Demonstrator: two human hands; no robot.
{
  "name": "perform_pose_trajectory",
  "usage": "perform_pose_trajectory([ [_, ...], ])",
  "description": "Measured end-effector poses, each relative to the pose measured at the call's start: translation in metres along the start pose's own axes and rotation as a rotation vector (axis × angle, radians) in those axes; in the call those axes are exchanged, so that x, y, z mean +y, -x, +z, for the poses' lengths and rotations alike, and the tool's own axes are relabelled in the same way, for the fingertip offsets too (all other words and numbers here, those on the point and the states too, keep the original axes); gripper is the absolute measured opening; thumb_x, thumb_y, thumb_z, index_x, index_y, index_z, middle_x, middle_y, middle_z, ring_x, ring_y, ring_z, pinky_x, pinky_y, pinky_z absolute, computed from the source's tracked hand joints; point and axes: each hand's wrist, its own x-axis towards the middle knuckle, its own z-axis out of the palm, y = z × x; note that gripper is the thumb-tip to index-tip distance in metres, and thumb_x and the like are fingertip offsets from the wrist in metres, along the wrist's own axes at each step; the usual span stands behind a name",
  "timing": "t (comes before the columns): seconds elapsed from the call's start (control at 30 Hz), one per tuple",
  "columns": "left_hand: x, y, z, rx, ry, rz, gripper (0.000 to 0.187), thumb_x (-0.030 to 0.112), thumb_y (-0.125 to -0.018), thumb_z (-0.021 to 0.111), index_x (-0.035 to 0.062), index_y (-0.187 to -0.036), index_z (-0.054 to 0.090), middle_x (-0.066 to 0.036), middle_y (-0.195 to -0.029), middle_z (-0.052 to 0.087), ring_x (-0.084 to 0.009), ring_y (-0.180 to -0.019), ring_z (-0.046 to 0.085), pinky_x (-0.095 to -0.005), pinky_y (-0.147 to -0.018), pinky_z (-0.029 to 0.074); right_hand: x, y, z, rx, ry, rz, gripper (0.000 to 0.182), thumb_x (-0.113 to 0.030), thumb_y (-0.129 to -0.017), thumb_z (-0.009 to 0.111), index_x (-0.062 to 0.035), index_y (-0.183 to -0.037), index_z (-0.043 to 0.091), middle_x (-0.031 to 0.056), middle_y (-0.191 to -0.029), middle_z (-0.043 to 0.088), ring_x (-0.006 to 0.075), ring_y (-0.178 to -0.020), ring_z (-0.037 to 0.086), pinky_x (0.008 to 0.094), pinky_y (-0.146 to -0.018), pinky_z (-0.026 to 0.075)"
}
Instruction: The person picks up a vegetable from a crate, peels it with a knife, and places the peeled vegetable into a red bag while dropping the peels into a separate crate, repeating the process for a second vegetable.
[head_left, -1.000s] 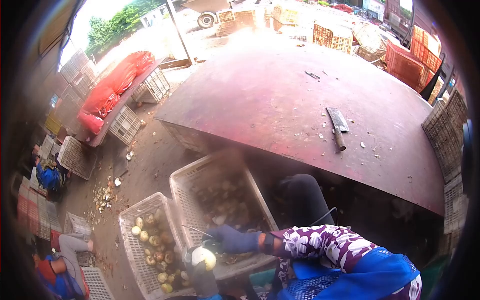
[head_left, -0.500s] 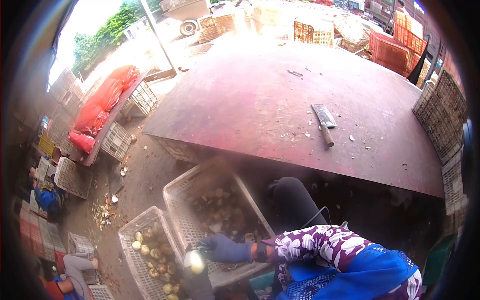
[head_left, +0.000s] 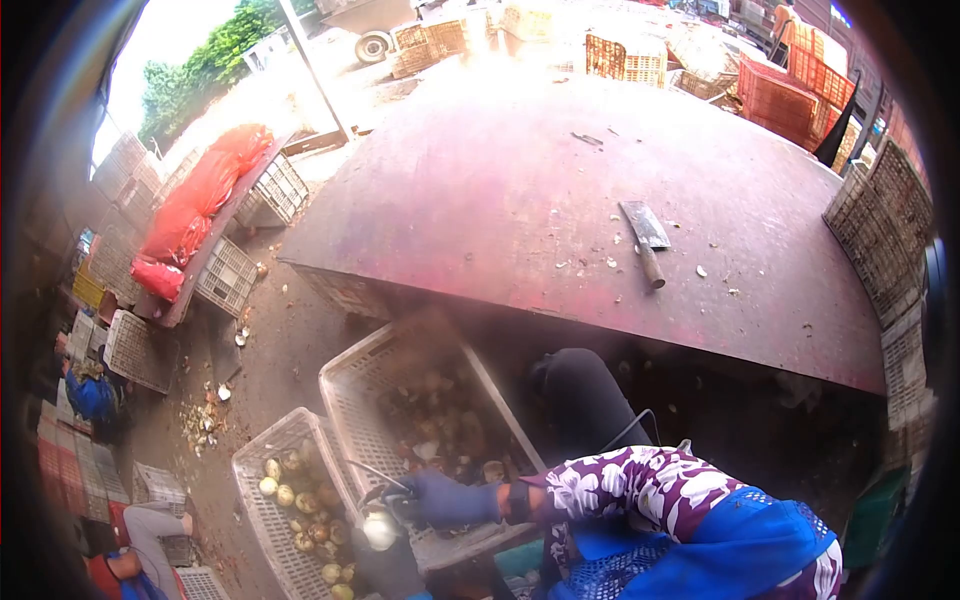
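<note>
My right hand (head_left: 445, 499), in a dark blue-grey glove, is closed around a knife; its thin blade (head_left: 374, 471) sticks out to the left. Just below, a pale peeled onion (head_left: 379, 531) sits in my left hand (head_left: 392, 570), which wears a grey glove and is partly blurred. Both hands are close together over the rims of two crates. Yellowish-brown onions (head_left: 312, 508) lie in the narrower white crate (head_left: 262, 520) on the left. The wider crate (head_left: 350, 405) beside it holds onions and scraps, hazy in the view.
A large reddish table (head_left: 480, 220) stands ahead, with a cleaver (head_left: 648, 245) and scraps on it. Red sacks (head_left: 195, 210) lie on a bench at left. Stacked crates (head_left: 880, 235) stand at right. Another person's leg (head_left: 155, 530) shows at lower left. Peelings (head_left: 202, 428) litter the floor.
The knife blade now shows clearly above the onion, pointing left. The onion has dropped slightly and turned in my left hand. The whole view has shifted a little.
</note>
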Motion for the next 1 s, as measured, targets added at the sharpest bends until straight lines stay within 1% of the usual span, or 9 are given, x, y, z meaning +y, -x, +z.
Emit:
perform_pose_trajectory([
  [0.17,0.003,0.005,-0.031,0.031,0.147,-0.031,0.054,0.026,-0.089,0.067,-0.0031,-0.131,0.050,-0.017,-0.126,0.059,-0.0298,-0.113,0.058,-0.0445,-0.091,0.051,0.021,-0.017,-0.011,0.150,-0.165,-0.082,0.009,-0.014,-0.087,0.066,-0.0059,-0.091,0.065,-0.0026,-0.066,0.059,0.0030,-0.054,0.047,0.0228,-0.045,0.039],
  [0.3,0.000,0.008,-0.037,-0.017,0.541,-0.142,0.053,0.027,-0.091,0.067,-0.0031,-0.131,0.050,-0.017,-0.126,0.059,-0.0298,-0.114,0.058,-0.0449,-0.090,0.051,-0.005,-0.018,-0.023,0.252,0.927,-0.234,0.047,-0.020,-0.086,0.068,-0.0044,-0.128,0.054,0.0178,-0.108,0.065,0.0309,-0.092,0.067,0.0407,-0.080,0.052],
  [0.37,0.001,0.008,-0.025,0.032,0.473,-0.110,0.055,0.027,-0.091,0.067,-0.0038,-0.132,0.049,-0.018,-0.127,0.058,-0.0299,-0.114,0.058,-0.0455,-0.091,0.051,0.009,-0.019,-0.026,0.276,0.947,-0.421,0.058,-0.022,-0.088,0.066,-0.0068,-0.140,0.044,0.0179,-0.118,0.062,0.0385,-0.101,0.062,0.0428,-0.085,0.052],
  [0.43,0.006,0.012,-0.019,0.060,0.089,-0.020,0.053,0.024,-0.092,0.065,-0.0052,-0.133,0.048,-0.018,-0.127,0.058,-0.0303,-0.116,0.057,-0.0457,-0.094,0.050,0.004,-0.015,-0.021,0.139,0.750,-0.433,0.053,-0.021,-0.089,0.066,-0.0066,-0.137,0.048,0.0179,-0.116,0.064,0.0333,-0.100,0.065,0.0386,-0.087,0.052],
  [0.5,0.011,0.015,-0.008,0.011,0.304,-0.095,0.051,0.023,-0.093,0.063,-0.0060,-0.133,0.048,-0.019,-0.127,0.057,-0.0301,-0.117,0.057,-0.0448,-0.096,0.049,0.012,-0.016,-0.016,0.022,0.641,-0.546,0.053,-0.019,-0.088,0.067,-0.0075,-0.137,0.049,0.0185,-0.116,0.064,0.0307,-0.100,0.066,0.0369,-0.088,0.052],
  [0.63,0.009,0.022,0.003,0.010,0.207,-0.081,0.047,0.021,-0.093,0.063,-0.0053,-0.130,0.051,-0.020,-0.126,0.058,-0.0290,-0.114,0.059,-0.0398,-0.096,0.050,-0.005,-0.010,-0.005,-0.135,0.508,-0.185,0.057,-0.010,-0.086,0.068,-0.0083,-0.139,0.048,0.0206,-0.116,0.062,0.0317,-0.098,0.065,0.0369,-0.089,0.051],
  [0.77,0.015,0.027,0.005,-0.024,-0.364,0.098,0.040,0.013,-0.094,0.059,-0.0013,-0.131,0.051,-0.016,-0.118,0.061,-0.0255,-0.099,0.065,-0.0343,-0.086,0.055,0.012,-0.013,-0.014,-0.218,0.576,-0.371,0.055,-0.007,-0.087,0.063,-0.0079,-0.140,0.046,0.0210,-0.115,0.061,0.0331,-0.097,0.064,0.0373,-0.085,0.052],
  [0.83,0.009,0.026,0.004,-0.042,0.205,-0.066,0.038,0.010,-0.095,0.057,-0.0015,-0.131,0.051,-0.015,-0.116,0.062,-0.0239,-0.098,0.065,-0.0325,-0.086,0.055,0.016,-0.015,-0.014,-0.201,0.726,-0.515,0.055,-0.006,-0.086,0.062,-0.0078,-0.139,0.046,0.0214,-0.115,0.061,0.0337,-0.097,0.064,0.0375,-0.083,0.052],
  [1.0,0.003,0.034,0.010,-0.039,0.076,0.021,0.051,0.018,-0.090,0.062,-0.0056,-0.133,0.047,-0.013,-0.120,0.059,-0.0220,-0.108,0.059,-0.0311,-0.091,0.050,0.022,-0.011,-0.016,-0.216,0.706,-0.484,0.058,-0.006,-0.080,0.069,-0.0048,-0.133,0.047,0.0220,-0.113,0.062,0.0367,-0.101,0.063,0.0407,-0.083,0.051],
])
